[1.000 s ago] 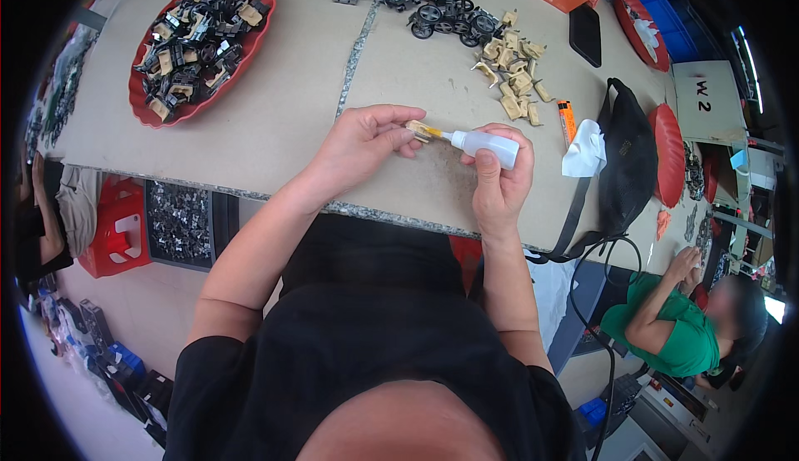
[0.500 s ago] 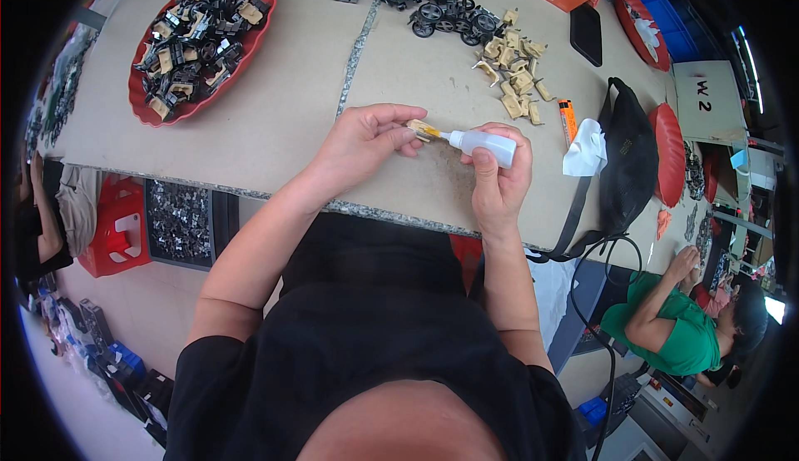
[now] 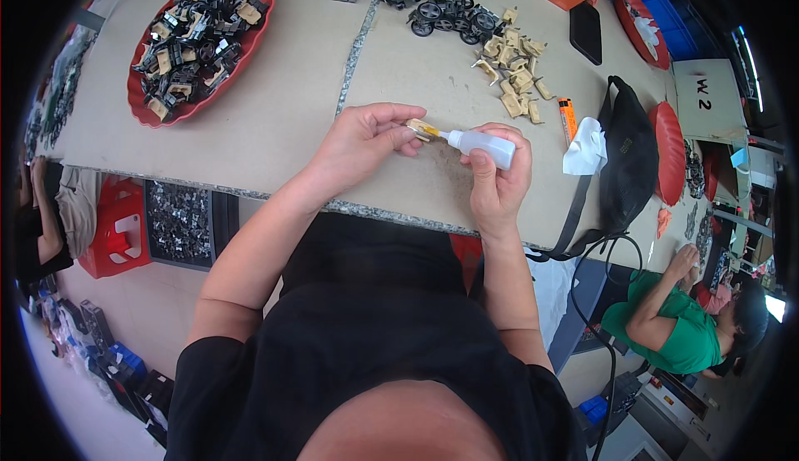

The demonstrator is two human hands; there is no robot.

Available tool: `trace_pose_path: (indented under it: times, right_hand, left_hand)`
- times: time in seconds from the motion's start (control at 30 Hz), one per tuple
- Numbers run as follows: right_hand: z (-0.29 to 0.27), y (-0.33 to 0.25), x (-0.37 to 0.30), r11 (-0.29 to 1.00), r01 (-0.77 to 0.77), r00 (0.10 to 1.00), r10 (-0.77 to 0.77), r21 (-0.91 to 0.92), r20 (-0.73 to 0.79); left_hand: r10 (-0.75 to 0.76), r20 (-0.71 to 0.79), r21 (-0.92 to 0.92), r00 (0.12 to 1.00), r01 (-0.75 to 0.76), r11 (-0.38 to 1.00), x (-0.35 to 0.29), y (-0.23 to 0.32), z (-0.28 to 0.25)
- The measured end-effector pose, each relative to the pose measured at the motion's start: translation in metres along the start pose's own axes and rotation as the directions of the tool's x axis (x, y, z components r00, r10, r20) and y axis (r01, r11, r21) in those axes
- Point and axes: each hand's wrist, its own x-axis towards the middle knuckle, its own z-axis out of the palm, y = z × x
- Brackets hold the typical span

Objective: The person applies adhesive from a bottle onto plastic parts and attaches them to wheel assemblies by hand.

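Between the thumb and fingers of my left hand (image 3: 370, 143) is a small tan plastic part (image 3: 422, 127). My right hand (image 3: 503, 180) grips a white squeeze bottle (image 3: 485, 147), tilted so that its yellowish nozzle (image 3: 436, 131) points left and meets the tan part; whether it touches cannot be made out. Beyond my hands lies a loose pile of similar tan parts (image 3: 518, 78). Behind that pile are black wheeled chassis pieces (image 3: 449, 18) in a heap.
A red scalloped tray (image 3: 265, 24) holds black and tan assemblies at the far left. Rightward lie a black phone (image 3: 585, 35), an orange packet (image 3: 568, 120), a white tissue (image 3: 586, 150) and a black bag (image 3: 626, 170). A person in green (image 3: 666, 324) works at the right.
Almost nothing differs. Both hands keep the tan part and the bottle in the same place, with the nozzle still at the part.
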Motion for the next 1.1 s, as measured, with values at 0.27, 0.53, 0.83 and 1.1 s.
trace_pose_path:
  times: [0.27, 0.53, 0.83, 1.1]
  right_hand:
    - [0.0, 0.003, -0.002, 0.997, 0.047, 0.998, -0.049, -0.068, -0.028]
    - [-0.001, 0.004, -0.003, 0.986, 0.081, 0.996, -0.087, -0.145, -0.036]
    - [-0.001, 0.003, -0.002, 0.992, 0.055, 0.998, -0.058, -0.112, -0.027]
    - [-0.009, -0.009, 0.007, 0.928, -0.09, 0.962, 0.175, 0.361, -0.208]
  left_hand:
    - [0.0, 0.001, 0.008, 1.0, 0.0, 1.0, 0.0, -0.001, -0.001]
    - [0.002, -0.005, -0.009, 1.0, -0.002, 1.0, -0.001, -0.001, -0.002]
    - [-0.006, -0.026, -0.013, 1.0, 0.006, 1.0, -0.001, 0.001, -0.001]
    - [0.028, -0.015, -0.034, 0.999, -0.029, 0.999, 0.001, -0.002, -0.001]
